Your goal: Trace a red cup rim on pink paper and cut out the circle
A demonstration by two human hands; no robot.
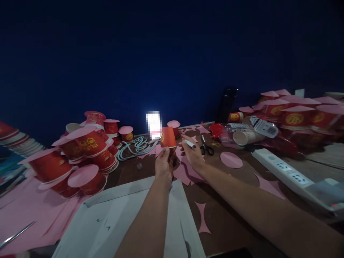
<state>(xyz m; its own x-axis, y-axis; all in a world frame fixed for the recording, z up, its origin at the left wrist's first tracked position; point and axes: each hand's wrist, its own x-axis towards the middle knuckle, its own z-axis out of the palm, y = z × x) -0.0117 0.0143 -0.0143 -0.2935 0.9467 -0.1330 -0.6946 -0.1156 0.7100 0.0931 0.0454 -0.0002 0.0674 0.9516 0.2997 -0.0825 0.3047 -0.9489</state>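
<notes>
My left hand (163, 165) grips a red paper cup (168, 136) with gold printing on its side. The cup is turned with its white rim downward, over the far part of the table. Just right of it, my right hand (194, 156) is closed around a white marker-like stick (189, 143) with a dark end, whose exact kind I cannot make out. The stick and the cup are apart. Behind the held cup stands another red cup (177, 132) topped with a pink paper disc (173, 123). Pink paper scraps (184, 172) lie beneath my hands.
Disc-topped red cups crowd the left (91, 143) and right (292, 118). Black-handled scissors (206, 148), a loose pink disc (231, 160) and a power strip (282, 168) lie rightward. Nearer are a white board (129, 208) and metal tweezers-like tool (17, 234). A coiled cable (137, 147) lies behind.
</notes>
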